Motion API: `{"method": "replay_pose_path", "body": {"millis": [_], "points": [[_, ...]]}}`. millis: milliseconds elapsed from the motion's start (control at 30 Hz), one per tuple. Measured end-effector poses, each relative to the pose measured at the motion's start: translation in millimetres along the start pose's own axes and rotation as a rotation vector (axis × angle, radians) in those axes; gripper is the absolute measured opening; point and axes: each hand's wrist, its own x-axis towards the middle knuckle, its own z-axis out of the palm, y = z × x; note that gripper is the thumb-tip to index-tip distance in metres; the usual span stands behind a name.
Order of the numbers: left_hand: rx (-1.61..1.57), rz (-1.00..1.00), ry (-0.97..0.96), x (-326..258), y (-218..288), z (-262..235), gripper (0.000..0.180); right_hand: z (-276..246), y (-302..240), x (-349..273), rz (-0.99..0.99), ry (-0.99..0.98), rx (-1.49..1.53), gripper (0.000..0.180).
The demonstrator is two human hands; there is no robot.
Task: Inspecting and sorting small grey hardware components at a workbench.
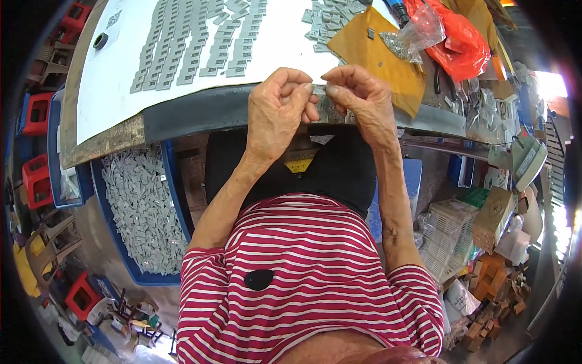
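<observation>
Over the table's front edge, my left hand [280, 103] pinches a small grey part [319, 89] between thumb and forefinger. My right hand [364, 100] meets it from the other side, thumb and forefinger pressed together at the part's right end; whether they also hold something tiny is hidden. Beyond my left hand, rows of flat grey parts [182, 45] lie on a white sheet [109, 91]. A looser heap of similar grey parts [327, 24] lies farther back, beside a brown paper sheet [388, 67] with a small dark block [370, 34] on it.
A clear bag of small metal pieces [400, 45] and a red plastic bag [461, 51] lie at the back right. A black ring [100, 41] sits at the far left. Below the table's left side stands a blue bin [100, 188] full of grey parts. Cartons [494, 218] stand right.
</observation>
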Motion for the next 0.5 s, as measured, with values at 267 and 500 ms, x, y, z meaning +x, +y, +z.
{"method": "replay_pose_path", "body": {"millis": [267, 500], "points": [[0.162, 0.065, -0.017, -5, 0, 1, 0.011, -3, -2, -1, 0.068, -0.019, -0.088, 0.015], [0.102, 0.011, -0.067, -4, -1, -1, 0.01, -11, -1, -1, 0.105, -0.075, -0.114, 0.015]]}}
